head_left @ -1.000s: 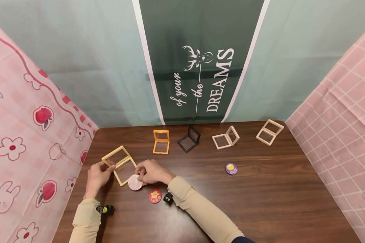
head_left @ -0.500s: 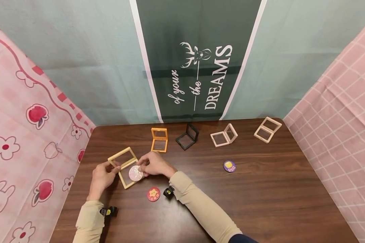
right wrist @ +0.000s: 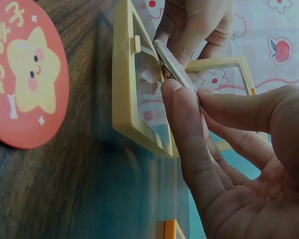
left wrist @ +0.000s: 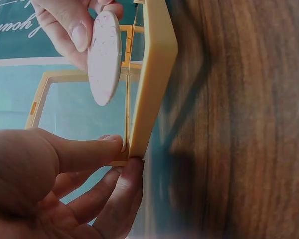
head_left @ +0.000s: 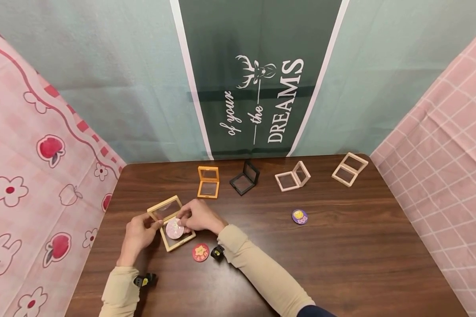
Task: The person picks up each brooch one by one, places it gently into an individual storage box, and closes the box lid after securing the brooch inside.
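Observation:
My left hand (head_left: 140,233) pinches the hinge side of an unfolded yellow frame case (head_left: 169,247) with clear film windows. In the left wrist view, the thumb lies on the inner edge of the case (left wrist: 157,74) and the fingers are beneath it. Between thumb and fingers, my right hand (head_left: 200,215) pinches a round pale pink badge (head_left: 174,229) by its edge. The badge (left wrist: 103,59) is tilted over the lower window of the case, and the right wrist view shows it edge-on. Whether it touches the film I cannot tell. A red star badge (head_left: 200,252) lies just right of the case.
Along the back stand several opened frame cases: an orange case (head_left: 208,196), a black case (head_left: 242,182), a pale pink case (head_left: 287,181) and a cream case (head_left: 345,175). A purple badge (head_left: 299,216) lies on the brown table (head_left: 341,264). Curtains hang around.
The yellow case has shifted right and toward the person, raised clear of its earlier spot. The pink badge has gone from beside the case to over its lower window.

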The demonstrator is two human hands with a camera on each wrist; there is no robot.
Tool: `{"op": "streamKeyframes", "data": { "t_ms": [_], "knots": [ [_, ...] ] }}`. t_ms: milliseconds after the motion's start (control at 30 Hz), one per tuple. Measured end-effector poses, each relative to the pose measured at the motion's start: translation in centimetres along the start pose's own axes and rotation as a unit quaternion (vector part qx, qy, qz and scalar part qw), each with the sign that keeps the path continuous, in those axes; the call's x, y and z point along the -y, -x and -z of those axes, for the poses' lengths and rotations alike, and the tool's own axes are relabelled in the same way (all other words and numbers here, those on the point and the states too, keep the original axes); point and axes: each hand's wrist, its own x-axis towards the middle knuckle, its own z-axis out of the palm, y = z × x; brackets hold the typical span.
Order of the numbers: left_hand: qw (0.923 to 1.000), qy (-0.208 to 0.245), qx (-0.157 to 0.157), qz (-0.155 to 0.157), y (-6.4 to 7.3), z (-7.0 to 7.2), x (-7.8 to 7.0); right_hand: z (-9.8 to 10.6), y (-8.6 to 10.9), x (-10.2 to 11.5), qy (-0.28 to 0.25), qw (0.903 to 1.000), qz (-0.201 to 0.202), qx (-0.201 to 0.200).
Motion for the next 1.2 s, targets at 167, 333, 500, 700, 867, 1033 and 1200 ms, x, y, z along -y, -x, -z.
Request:
{"op": "streamKeyframes", "data": {
  "t_ms": [167, 333, 500, 700, 867, 1033, 1200],
  "knots": [
    [0.9999, 0.002, 0.005, 0.009, 0.5, -0.1, 0.0, -0.3, 0.2, 0.0, 0.004, 1.0000, 0.001, 0.000],
    [0.9997, 0.008, 0.016, 0.016, 0.8, -0.5, 0.4, -0.6, 0.2, -0.5, 0.006, 0.9999, -0.009, 0.006],
    [0.9993, 0.015, 0.025, 0.023, 0.7, -0.8, 0.6, -0.9, 0.1, -1.1, 0.008, 0.9998, -0.016, 0.007],
    [0.9994, 0.014, 0.024, 0.019, 0.5, -0.7, 0.8, -1.2, -0.2, -1.2, 0.003, 0.9998, -0.018, 0.011],
    [0.9994, 0.011, 0.025, 0.021, 0.2, -0.6, 0.9, -1.4, -0.4, -0.9, 0.010, 0.9998, -0.015, 0.005],
    [0.9998, 0.004, 0.016, 0.012, 0.1, -0.1, 0.9, -1.6, -0.6, -0.7, 0.028, 0.9995, -0.010, -0.005],
    [0.9996, 0.010, 0.024, 0.010, 0.1, 0.1, 0.9, -1.8, -0.8, -0.8, 0.047, 0.9988, -0.002, -0.013]
  ]
}}
